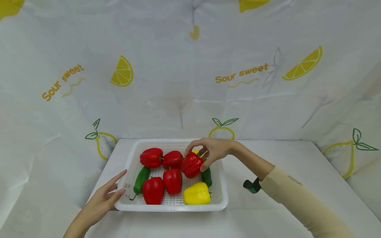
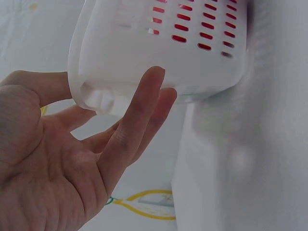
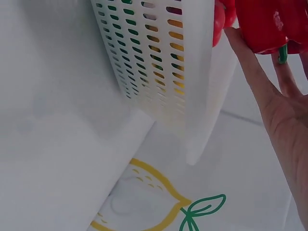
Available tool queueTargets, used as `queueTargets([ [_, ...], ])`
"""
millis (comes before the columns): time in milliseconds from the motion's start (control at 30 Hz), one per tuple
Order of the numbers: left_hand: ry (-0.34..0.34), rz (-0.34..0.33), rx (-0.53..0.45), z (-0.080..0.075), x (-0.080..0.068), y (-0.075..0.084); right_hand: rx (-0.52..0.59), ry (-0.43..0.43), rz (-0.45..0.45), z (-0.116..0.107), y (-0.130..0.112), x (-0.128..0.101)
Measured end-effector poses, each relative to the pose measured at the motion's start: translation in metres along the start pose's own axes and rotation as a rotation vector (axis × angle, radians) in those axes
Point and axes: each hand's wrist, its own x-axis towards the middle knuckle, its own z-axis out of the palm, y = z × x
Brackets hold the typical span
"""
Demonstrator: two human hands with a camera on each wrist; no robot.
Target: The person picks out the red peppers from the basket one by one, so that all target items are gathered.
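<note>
In the head view my right hand holds a red bell pepper between thumb and fingers over the right half of a white plastic basket. The right wrist view shows this pepper beyond the basket's rim, its green stem toward the palm. My left hand is at the basket's left side, thumb over the rim. In the left wrist view the other fingers lie along the outside of the perforated wall. Under the right hand, a yellow thing is mostly hidden.
Inside the basket lie several more red bell peppers, a yellow bell pepper and two long green peppers. A white table carries the basket, with a lemon-print cloth behind. A dark device sits at the right wrist.
</note>
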Motion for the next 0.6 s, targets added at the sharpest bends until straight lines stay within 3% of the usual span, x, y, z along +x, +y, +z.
queueTargets([
  [200, 0.011, -0.006, 0.011, 0.001, 0.000, 0.000, 0.065, 0.033, -0.012, -0.003, -0.002, -0.017],
  [400, 0.018, -0.010, 0.025, 0.002, 0.000, 0.000, 0.209, 0.064, 0.003, -0.009, -0.004, -0.038],
  [600, 0.023, -0.009, 0.025, 0.003, 0.000, 0.000, 0.214, 0.119, -0.068, -0.016, 0.000, -0.057],
])
